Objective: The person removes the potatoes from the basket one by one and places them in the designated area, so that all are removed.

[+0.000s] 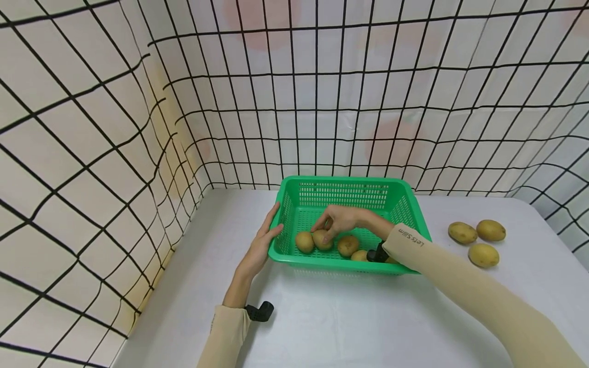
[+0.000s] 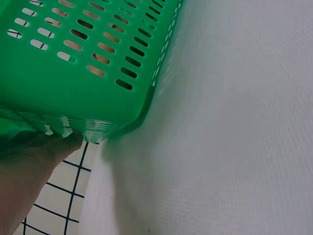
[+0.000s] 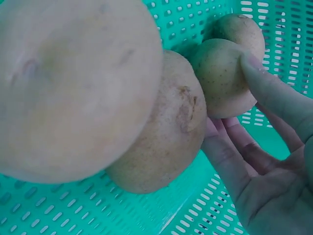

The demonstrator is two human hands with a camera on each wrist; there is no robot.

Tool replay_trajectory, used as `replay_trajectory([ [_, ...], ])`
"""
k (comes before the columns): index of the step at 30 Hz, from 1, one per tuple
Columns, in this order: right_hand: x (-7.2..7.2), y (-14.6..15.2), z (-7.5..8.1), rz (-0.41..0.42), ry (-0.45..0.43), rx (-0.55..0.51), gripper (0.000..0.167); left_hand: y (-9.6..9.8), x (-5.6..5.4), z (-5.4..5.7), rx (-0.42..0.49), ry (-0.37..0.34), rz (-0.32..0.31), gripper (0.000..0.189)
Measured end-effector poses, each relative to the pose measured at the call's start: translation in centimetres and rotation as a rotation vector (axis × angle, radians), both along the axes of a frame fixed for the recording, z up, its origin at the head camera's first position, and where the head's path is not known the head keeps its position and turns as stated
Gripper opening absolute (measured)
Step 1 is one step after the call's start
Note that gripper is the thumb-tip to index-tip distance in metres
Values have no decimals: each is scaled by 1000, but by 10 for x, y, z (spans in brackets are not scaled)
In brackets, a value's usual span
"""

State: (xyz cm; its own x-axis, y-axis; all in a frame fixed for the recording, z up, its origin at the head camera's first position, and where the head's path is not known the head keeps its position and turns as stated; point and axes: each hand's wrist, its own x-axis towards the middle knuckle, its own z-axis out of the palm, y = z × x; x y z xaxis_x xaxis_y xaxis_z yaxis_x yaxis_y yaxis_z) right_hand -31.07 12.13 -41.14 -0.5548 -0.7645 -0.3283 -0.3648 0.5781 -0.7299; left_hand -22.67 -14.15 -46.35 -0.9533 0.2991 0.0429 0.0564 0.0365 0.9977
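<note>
A green plastic basket (image 1: 331, 263) with slotted walls stands on the white table. Inside it, my right hand (image 1: 342, 219) pinches a potato (image 1: 321, 240) between thumb and fingers; the right wrist view shows the thumb on one side of this potato (image 3: 222, 81). Another potato (image 1: 304, 242) lies just left of it, and a potato with a brown scar (image 3: 181, 110) lies on its other side. More potatoes line the basket's near side, partly hidden by my right wrist. My left hand (image 1: 256, 251) rests against the basket's left outer wall, fingers extended; the wall hides part of them in the left wrist view.
Three loose potatoes (image 1: 483, 255) lie on the table (image 1: 322, 317) to the right of the basket. Black grid netting (image 1: 317, 110) rises behind the table and along both sides, close behind the basket's far rim.
</note>
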Motion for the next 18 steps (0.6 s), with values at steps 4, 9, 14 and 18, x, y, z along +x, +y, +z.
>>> replay_trajectory([
  [4,-2,1,-2,-18,-8,0,41,0,0,1,-2,2,3,64],
  [9,-2,2,-3,-29,-20,-11,41,0,-1,0,-2,4,4,64],
  [14,-2,1,-4,-18,-5,-23,41,1,-1,0,-4,1,5,64],
  [18,-3,2,-5,-8,18,-29,40,1,-1,0,-6,-1,6,64],
])
